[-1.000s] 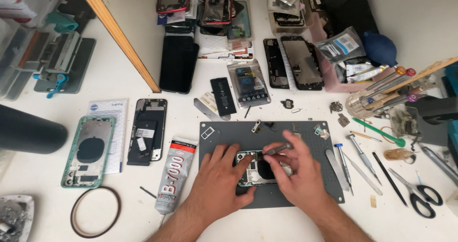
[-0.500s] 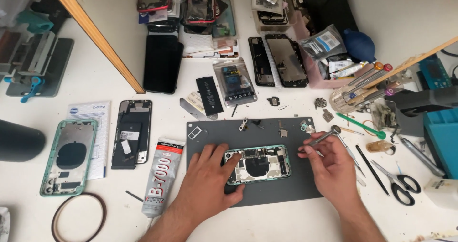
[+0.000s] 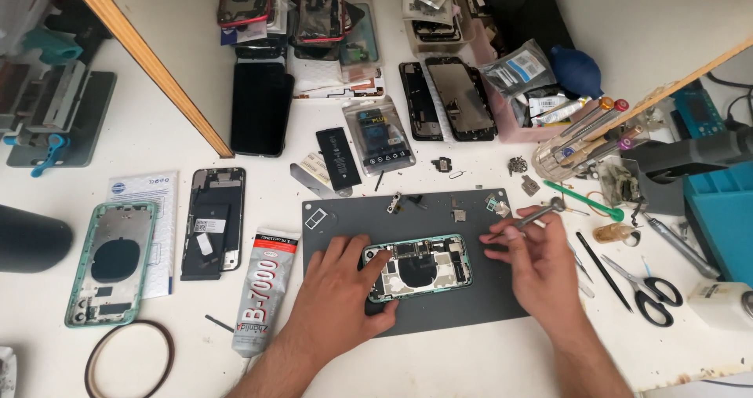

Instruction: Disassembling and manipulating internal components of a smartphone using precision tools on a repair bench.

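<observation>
On the grey rubbery mat (image 3: 502,308), left hand (image 3: 337,296) grips one opened green-framed phone (image 3: 418,267); right hand (image 3: 537,261) pinches metal tweezers (image 3: 537,211).

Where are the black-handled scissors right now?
In the head view the scissors lie on the white table at the right, just past the right hand, between a thin black tool and the blue tray.
</observation>
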